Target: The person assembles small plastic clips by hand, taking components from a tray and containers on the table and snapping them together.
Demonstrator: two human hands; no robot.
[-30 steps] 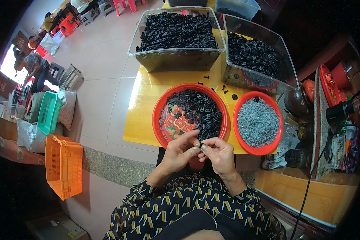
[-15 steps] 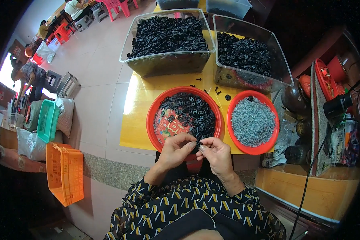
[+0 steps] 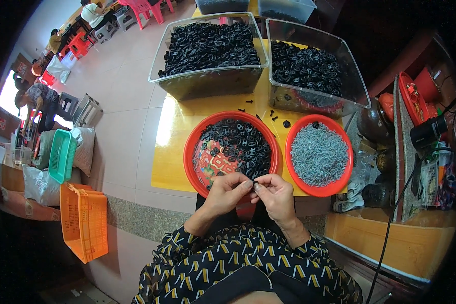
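Observation:
Over the near edge of a red round tray [image 3: 189,167], my left hand [image 3: 224,194] and my right hand [image 3: 276,196] meet fingertip to fingertip. Both pinch a small black plastic piece [image 3: 254,183], mostly covered by the fingers. Inside the tray lie many flat black plastic pieces with holes [image 3: 248,147], heaped toward its right side, over a printed red and yellow bottom. To the right, a second red tray [image 3: 289,152] holds a pile of small silvery screws or pins [image 3: 319,154].
Two clear bins [image 3: 207,71] [image 3: 316,101] full of black pieces stand at the back of the yellow table [image 3: 167,162]. Loose black bits [image 3: 273,115] lie between bins and trays. An orange crate [image 3: 86,223] and green basket [image 3: 62,154] are at left; people sit farther off.
Both hands stay together at the tray's near edge, with the fingertips shifting slightly around the small black piece. The whole view has shifted a little.

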